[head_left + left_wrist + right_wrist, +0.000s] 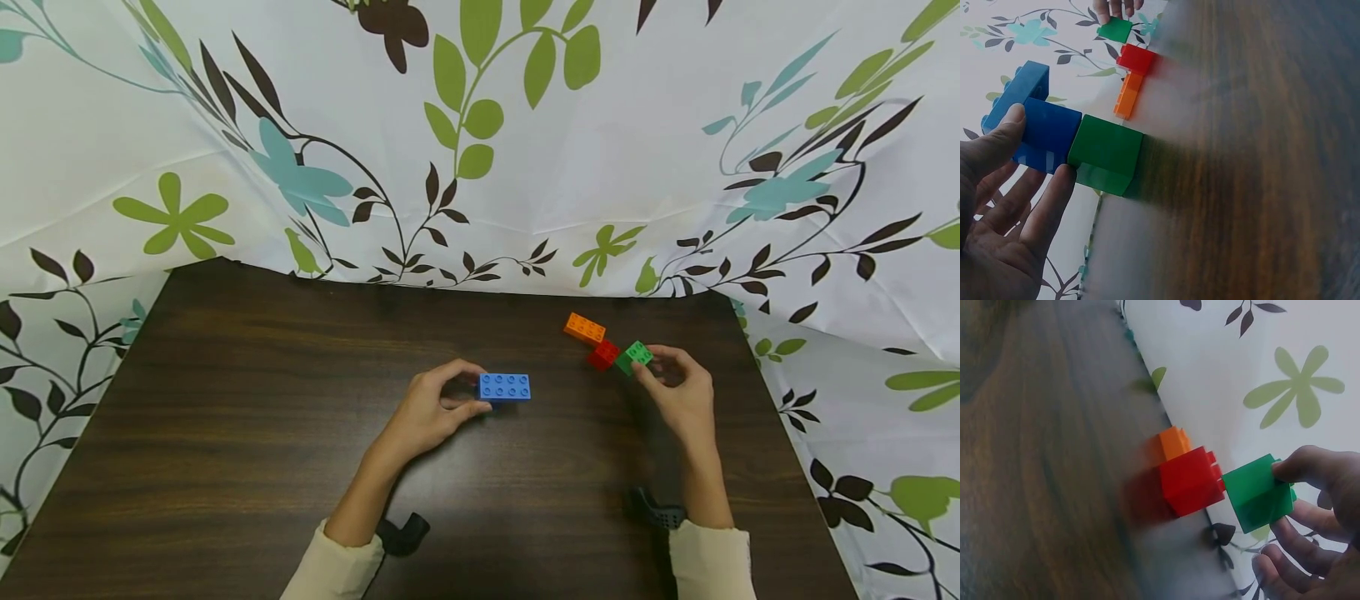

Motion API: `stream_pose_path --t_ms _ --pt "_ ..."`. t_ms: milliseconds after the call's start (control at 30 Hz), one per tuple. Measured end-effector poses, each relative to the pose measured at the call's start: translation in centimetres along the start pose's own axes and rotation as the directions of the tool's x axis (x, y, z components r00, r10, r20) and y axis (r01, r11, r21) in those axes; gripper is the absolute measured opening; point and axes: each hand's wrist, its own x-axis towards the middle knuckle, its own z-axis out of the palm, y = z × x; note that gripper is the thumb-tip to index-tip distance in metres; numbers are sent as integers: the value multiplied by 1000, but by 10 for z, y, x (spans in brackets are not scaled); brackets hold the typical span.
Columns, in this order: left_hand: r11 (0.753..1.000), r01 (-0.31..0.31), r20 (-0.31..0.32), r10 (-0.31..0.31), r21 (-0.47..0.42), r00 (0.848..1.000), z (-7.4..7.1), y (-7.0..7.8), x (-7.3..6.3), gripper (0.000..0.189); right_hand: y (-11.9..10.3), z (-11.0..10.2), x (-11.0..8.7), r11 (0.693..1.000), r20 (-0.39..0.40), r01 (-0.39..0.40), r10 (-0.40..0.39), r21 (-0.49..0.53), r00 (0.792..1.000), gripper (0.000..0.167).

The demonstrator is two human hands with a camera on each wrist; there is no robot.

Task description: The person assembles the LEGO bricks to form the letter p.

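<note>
My left hand (pixel 429 408) grips a stack of toy building bricks from its left side. On top is a long blue brick (pixel 504 387) with two rows of studs. Below it, the left wrist view shows a darker blue brick (pixel 1050 131) between thumb and fingers, and a green brick (pixel 1107 153) at the stack's bottom end. A smaller green brick (pixel 1260 492) is pinched between the thumb and fingers of my right hand (pixel 682 396). That brick is close beside a red brick (pixel 1191 481), above the table.
An orange brick (pixel 585 328) lies just behind the red one on the dark wooden table (pixel 247 417). White fabric (pixel 525 167) with a leaf and flower print hangs along the table's back edge and both sides. Dark wrist straps (pixel 405 533) sit below both hands.
</note>
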Motion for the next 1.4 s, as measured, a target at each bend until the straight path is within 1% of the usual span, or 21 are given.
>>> stream_pose_path --t_ms 233,433,567,800,1133,1400 --pt "1000 -9 2 9 4 1000 0 -1 0 38 -10 -2 -4 1000 -4 27 -27 -1 1000 34" --pt "999 -33 -1 33 12 999 0 -2 0 38 -16 -1 -8 1000 -6 30 -30 10 1000 33" --pt "999 -42 -13 43 13 999 -1 -2 -1 37 -22 -1 -13 998 4 48 -48 32 999 32" --pt "999 -37 -21 37 12 999 -1 -1 -1 35 -33 0 -19 995 31 84 -86 57 996 32" --pt "999 -38 -17 38 9 999 0 -3 -1 34 -57 6 -24 980 42 140 -147 144 988 31" --pt "999 -49 -11 49 20 999 0 -3 -2 34 -69 9 -28 971 52 174 -185 163 981 30"
